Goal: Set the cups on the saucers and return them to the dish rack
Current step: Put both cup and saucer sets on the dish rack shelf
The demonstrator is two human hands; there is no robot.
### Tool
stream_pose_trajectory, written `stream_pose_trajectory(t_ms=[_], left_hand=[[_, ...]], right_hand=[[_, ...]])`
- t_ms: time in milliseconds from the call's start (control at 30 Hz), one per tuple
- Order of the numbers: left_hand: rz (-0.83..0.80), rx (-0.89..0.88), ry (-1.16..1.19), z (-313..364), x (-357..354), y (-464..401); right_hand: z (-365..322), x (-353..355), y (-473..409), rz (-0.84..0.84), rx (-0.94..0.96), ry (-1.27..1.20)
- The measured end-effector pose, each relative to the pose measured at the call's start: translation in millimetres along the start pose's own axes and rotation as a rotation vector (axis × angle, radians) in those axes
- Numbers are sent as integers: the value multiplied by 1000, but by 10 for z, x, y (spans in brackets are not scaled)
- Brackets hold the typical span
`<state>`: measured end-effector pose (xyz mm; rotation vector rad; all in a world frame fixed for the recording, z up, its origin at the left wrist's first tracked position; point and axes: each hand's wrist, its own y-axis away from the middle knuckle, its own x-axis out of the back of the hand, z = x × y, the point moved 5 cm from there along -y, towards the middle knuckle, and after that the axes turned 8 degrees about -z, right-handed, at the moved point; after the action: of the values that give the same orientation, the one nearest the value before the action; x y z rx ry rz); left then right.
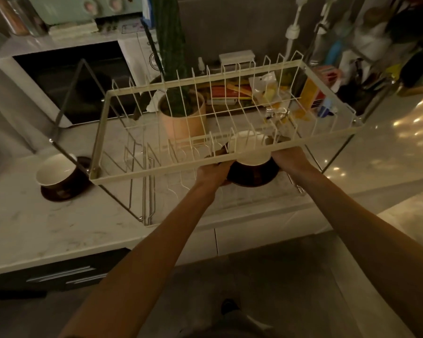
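- Both hands carry one saucer [253,175] under the near rail of the dish rack [171,164]: left hand [214,170] curls around its left edge, right hand [287,157] grips its right edge.
- The cup [249,148] sits upright on it, mouth up; ceramic, likely fragile and free to slide, so level rim holds suit.
- The rack's long axis runs left-right.
- A second cup [55,170] on a second saucer [59,192] waits left of the rack.

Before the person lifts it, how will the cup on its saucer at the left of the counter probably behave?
The cup only stands loose on its dark saucer, so it may slide or tip if the saucer tilts. Both look glazed, so probably slippery and breakable. The cup is wide and low, so it likely stays steady when carried level.
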<state>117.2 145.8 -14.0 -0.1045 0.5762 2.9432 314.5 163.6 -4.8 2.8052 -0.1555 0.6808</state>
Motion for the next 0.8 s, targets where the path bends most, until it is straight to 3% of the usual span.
stream_pose_trajectory(t_ms=[600,800], left_hand=[[-65,43,17,-69,-155,-276],[-64,80,-106,-45,-150,-256]], right_hand=[[-56,49,-71,15,148,78],[-109,51,-28,1,149,148]])
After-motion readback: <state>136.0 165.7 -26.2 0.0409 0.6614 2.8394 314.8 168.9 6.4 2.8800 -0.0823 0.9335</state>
